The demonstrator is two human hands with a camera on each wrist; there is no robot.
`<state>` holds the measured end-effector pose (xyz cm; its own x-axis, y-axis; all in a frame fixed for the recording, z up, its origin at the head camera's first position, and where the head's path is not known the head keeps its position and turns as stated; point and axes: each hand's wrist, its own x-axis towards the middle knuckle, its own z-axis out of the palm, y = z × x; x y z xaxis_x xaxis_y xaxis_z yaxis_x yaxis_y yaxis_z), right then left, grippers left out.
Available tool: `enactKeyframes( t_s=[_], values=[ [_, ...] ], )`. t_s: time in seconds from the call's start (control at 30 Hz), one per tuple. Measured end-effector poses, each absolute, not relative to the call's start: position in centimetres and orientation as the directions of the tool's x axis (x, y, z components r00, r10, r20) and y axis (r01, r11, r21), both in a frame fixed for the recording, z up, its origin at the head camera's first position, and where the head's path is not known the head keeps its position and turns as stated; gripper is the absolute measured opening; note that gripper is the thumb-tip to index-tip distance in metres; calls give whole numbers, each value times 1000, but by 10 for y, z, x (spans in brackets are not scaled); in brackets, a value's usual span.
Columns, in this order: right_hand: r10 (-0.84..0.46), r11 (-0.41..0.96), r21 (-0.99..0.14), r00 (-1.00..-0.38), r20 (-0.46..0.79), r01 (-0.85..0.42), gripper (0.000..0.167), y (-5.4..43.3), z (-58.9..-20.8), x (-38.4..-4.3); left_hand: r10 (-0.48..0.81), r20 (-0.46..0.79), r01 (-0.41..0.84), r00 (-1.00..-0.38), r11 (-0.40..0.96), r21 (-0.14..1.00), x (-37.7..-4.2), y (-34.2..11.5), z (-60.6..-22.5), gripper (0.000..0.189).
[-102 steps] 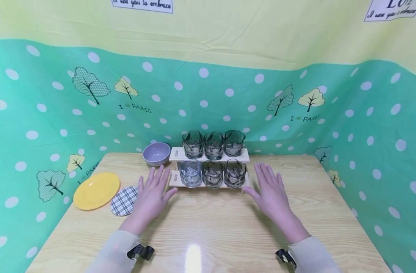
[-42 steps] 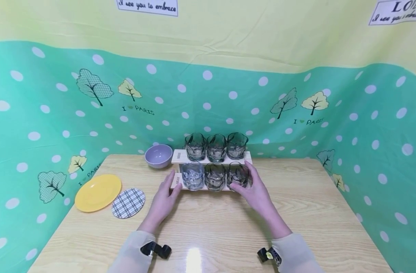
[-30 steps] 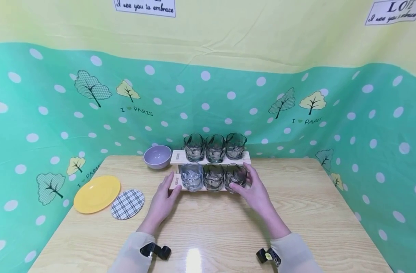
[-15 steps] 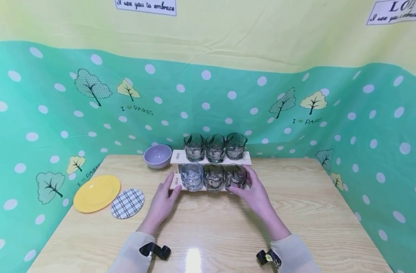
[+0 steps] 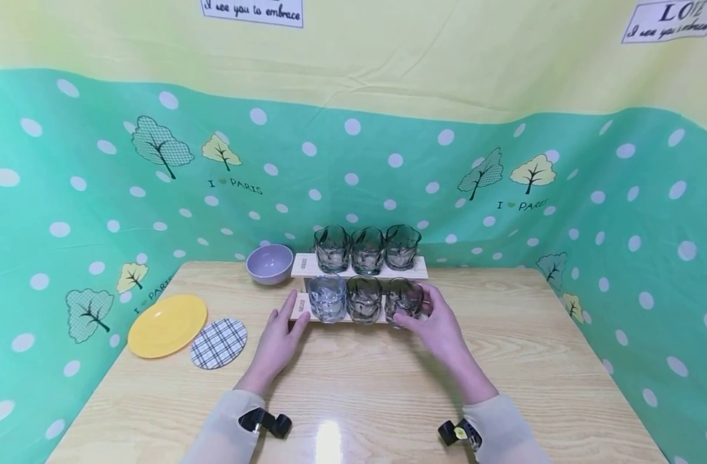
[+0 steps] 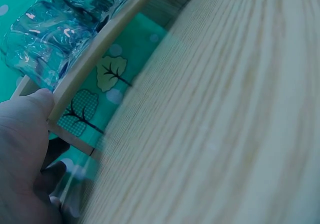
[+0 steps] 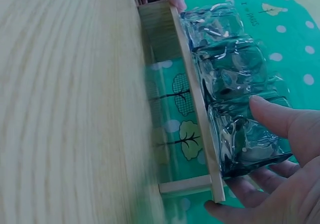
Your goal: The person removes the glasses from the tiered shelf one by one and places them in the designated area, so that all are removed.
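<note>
Both hands come in from that wide, spread-fingered pose: the left hand now sits at the left end of the two-tier wooden rack, and the right hand is right up at the far-right smoky tumbler in the front row. And look at that right hand, partly closed, thumb on the near side, fingers curled about the other, holding the glass while it stands upright on the lower tier. Over on the left, it's thumb on the tier's end, fingers bent below it, gripping the rack just beside the pale bluish tumbler. Between those two glasses stands a middle smoky tumbler. Three dark tumblers line the upper tier. Left of the rack, a purple bowl; farther out on the desk, a round plaid mat beside a yellow plate.
</note>
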<state>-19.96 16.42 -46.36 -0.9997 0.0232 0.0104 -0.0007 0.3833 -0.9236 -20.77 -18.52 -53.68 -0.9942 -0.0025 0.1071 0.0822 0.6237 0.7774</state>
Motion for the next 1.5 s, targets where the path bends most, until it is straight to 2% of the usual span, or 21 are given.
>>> enactKeyframes(
  t_s=[0.2,0.63,0.9,1.5],
  values=[
    [13,346,-938,-1000,2,2,84,168,-460,-198,-5,101,76,-995,620,781,-208,-185,-538,78],
    [39,345,-938,-999,-18,30,96,191,-437,-194,-9,97,71,-995,624,779,-208,-185,-538,77],
    [94,361,-933,-995,29,7,92,212,-431,-197,-12,98,70,-995,624,778,-208,-185,-538,76],
    [213,373,-927,-976,44,40,101,246,-432,-212,-17,120,84,-993,621,780,-207,-184,-539,74]
  ],
)
